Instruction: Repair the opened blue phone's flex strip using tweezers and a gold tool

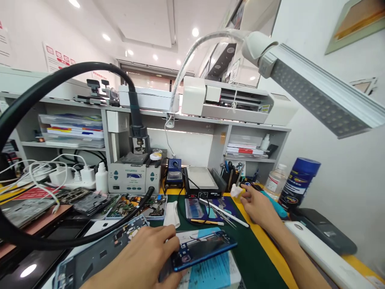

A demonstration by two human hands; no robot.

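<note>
Jutting from gripping left fingers (172, 245) is a blue phone (207, 248); whether right fingers (247, 194) hold anything is unclear

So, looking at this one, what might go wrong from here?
Two risks stand out. The blue phone is held at one end by the left hand, over the blue sheet, so it could slip or twist if the grip loosens. The clear bottle and blue-capped can stand near the right hand, so a careless sweep might knock one over.
</note>
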